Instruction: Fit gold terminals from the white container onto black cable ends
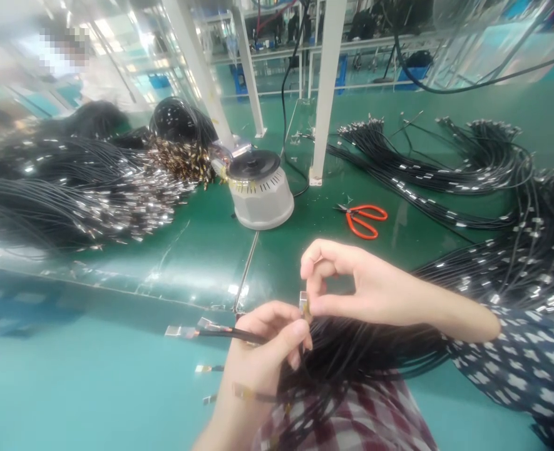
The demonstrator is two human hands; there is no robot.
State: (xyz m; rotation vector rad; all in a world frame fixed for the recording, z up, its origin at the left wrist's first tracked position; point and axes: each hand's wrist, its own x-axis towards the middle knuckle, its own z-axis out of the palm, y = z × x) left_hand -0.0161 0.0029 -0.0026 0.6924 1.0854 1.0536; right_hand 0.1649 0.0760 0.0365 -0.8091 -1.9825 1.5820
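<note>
While black cables [370, 351] spill across the plaid cloth [375, 416] in front of the white machine [262, 203], the left hand [260, 347] grips several; the right hand [373, 285] curls close, pinching or not I can't tell; the connector [303, 300] between them wants steady bracing.

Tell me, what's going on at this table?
A person is working on black cables with bare hands. The left hand holds some of them, with one small shiny plug sticking up at its fingertips. The right hand is curled close by, its thumb right at that plug; whether it grips it is hard to tell. On the green table, a pair of orange-handled scissors lies beside a pale machine with a black top, between big heaps of cables.
</note>
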